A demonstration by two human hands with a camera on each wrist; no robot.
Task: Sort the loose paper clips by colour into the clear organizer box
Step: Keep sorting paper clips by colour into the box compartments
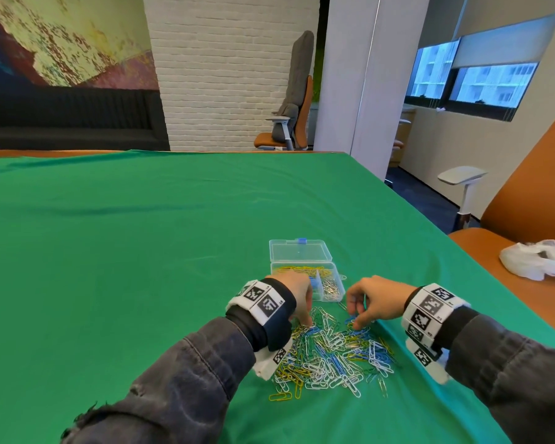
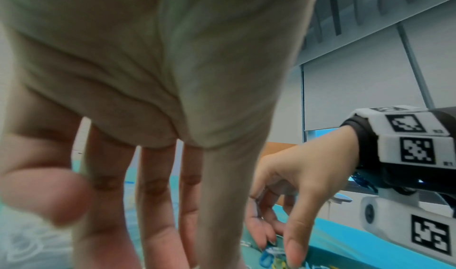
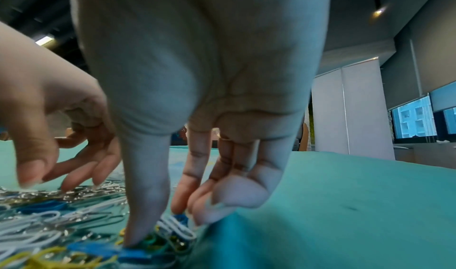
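Note:
A loose pile of white, blue, yellow and green paper clips (image 1: 334,350) lies on the green cloth in front of me. Behind it stands the clear organizer box (image 1: 340,294) with its lid (image 1: 298,251) folded back; yellow, blue and silver clips sit in separate compartments. My left hand (image 1: 306,323) reaches down with spread, fairly straight fingers (image 3: 71,181) touching the pile's far left edge. My right hand (image 1: 354,320) has curled fingers, and its thumb (image 3: 140,234) and fingertips pinch at a blue clip (image 2: 269,253) on the pile's far right edge.
The green-covered table (image 1: 141,251) stretches far to the left and back. Its right edge runs close beside my right arm. An orange chair (image 1: 526,203) with a white plastic bag (image 1: 535,259) stands just past that edge.

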